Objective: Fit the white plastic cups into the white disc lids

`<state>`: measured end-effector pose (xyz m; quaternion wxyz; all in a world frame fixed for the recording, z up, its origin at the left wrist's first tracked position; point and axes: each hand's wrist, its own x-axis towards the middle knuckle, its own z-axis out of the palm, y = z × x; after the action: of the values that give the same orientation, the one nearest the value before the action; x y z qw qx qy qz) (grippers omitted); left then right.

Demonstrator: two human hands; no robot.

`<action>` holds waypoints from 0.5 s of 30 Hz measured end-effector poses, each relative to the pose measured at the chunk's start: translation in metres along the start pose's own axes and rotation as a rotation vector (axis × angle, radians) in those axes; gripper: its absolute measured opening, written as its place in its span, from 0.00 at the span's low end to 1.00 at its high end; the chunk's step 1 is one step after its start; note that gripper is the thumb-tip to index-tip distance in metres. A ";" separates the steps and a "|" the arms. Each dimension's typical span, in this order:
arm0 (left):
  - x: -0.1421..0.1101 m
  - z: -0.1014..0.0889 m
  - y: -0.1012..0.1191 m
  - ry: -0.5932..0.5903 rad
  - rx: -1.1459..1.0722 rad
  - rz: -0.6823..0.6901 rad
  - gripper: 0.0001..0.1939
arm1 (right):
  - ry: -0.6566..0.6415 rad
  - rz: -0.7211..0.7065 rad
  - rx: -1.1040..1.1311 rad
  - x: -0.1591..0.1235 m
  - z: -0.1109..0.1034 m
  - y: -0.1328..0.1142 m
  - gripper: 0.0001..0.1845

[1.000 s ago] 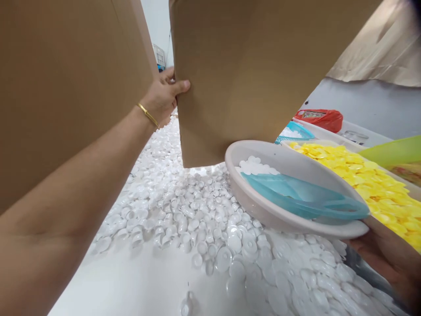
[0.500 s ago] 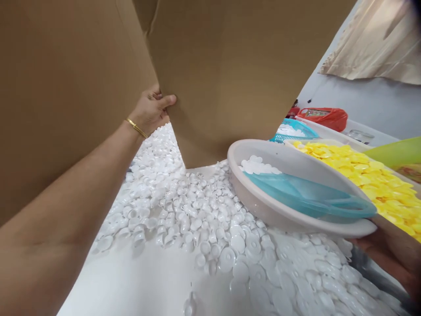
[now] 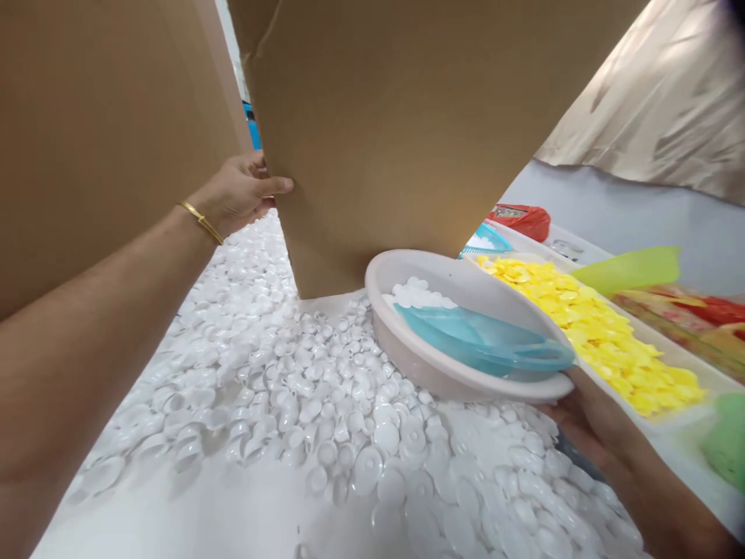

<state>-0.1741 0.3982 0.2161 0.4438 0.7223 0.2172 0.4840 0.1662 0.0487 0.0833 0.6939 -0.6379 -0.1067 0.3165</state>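
Observation:
My left hand (image 3: 247, 189) grips the edge of a large brown cardboard sheet or box flap (image 3: 396, 140), thumb on the near face and fingers behind it. My right hand (image 3: 573, 419) holds the near rim of a tilted pale plastic basin (image 3: 401, 361), its fingers mostly hidden underneath. In the basin lie a translucent blue scoop (image 3: 483, 338) and some white round pieces (image 3: 419, 293). The basin's far rim meets the bottom of the cardboard. Beneath both spread many small glossy white plastic pieces (image 3: 326, 388) on a white table (image 3: 174, 516).
Another cardboard panel (image 3: 116, 140) rises at the left. To the right is a tray of yellow pieces (image 3: 594, 334), with a lime-green scoop-like piece (image 3: 634, 269) beside it. Farther back are a blue basket (image 3: 486, 239) and a red plastic bag (image 3: 524, 223). A curtain (image 3: 657, 93) hangs on the wall.
The view has turned to the right, so hands, cardboard and basin sit farther left. A gap has opened between the two cardboard panels. Both holds are unchanged.

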 end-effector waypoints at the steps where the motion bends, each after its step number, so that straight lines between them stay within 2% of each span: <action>1: -0.002 0.003 0.000 0.042 0.000 -0.013 0.29 | -0.017 -0.004 0.013 -0.001 0.000 0.001 0.19; 3: -0.007 0.003 -0.003 0.075 0.003 -0.037 0.31 | -0.040 0.007 0.033 -0.002 0.000 0.002 0.17; 8: -0.019 -0.007 -0.016 0.036 0.035 -0.096 0.29 | -0.066 0.026 0.092 -0.002 -0.001 0.003 0.15; 15: -0.035 -0.002 -0.022 0.193 0.132 -0.174 0.31 | -0.106 0.018 0.200 -0.009 -0.004 0.006 0.13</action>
<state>-0.1887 0.3842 0.1801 0.4125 0.6784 0.3522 0.4956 0.1595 0.0400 0.0789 0.7447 -0.5488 -0.1053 0.3649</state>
